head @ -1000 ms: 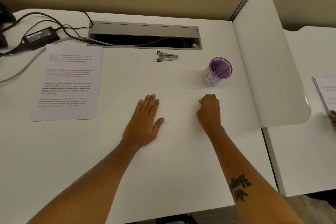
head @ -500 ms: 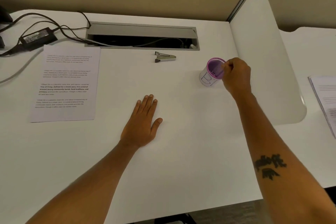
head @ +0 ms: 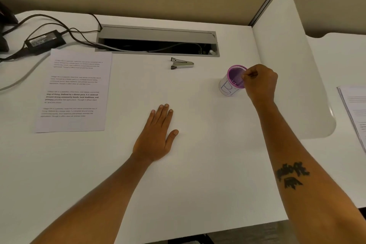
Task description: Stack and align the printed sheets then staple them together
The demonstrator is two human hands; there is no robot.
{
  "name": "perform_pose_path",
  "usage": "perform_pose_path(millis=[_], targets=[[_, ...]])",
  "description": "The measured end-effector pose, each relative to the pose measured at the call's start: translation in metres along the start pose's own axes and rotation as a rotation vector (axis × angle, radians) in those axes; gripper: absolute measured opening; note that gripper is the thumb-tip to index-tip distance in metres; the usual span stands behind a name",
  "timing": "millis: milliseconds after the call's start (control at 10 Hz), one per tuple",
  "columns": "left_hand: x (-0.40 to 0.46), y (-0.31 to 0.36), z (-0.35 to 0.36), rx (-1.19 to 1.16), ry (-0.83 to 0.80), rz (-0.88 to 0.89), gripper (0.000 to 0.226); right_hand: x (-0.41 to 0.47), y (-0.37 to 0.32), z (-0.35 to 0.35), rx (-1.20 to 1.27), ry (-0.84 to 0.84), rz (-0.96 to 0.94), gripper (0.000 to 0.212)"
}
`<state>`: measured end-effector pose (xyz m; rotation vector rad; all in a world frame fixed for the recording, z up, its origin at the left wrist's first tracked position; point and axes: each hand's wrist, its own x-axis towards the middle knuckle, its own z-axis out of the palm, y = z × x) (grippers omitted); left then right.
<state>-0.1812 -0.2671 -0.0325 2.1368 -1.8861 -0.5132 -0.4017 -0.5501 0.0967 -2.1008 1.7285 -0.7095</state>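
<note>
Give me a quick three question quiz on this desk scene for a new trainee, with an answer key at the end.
1. True or false: the left hand lies flat on the desk.
2. What is the right hand touching? A) stapler B) purple mesh cup C) printed sheet
3. Fill in: the stapler lies just in front of the open cable ____.

Key: 1 true; 2 B; 3 tray.

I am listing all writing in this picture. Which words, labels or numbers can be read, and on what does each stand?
Purple cup: a hand-drawn mark like "B".
Printed sheet: four paragraphs, too blurred to read.
Power adapter: label too small to read.
Papers on the right: lines unreadable.
</note>
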Motion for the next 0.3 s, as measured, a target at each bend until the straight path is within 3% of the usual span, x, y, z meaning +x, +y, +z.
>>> perform_pose_path(millis=[200,300], targets=[[-0.001,0.002,-0.005,-0.038,0.001,0.004,0.074,-0.008,-0.004,-0.005,0.031,0.039,-0.01,0.002],[-0.002,0.001,-0.002,-0.092,0.023,0.007,0.07,-0.025,-0.008,-0.006,0.048,0.023,-0.023,0.018]])
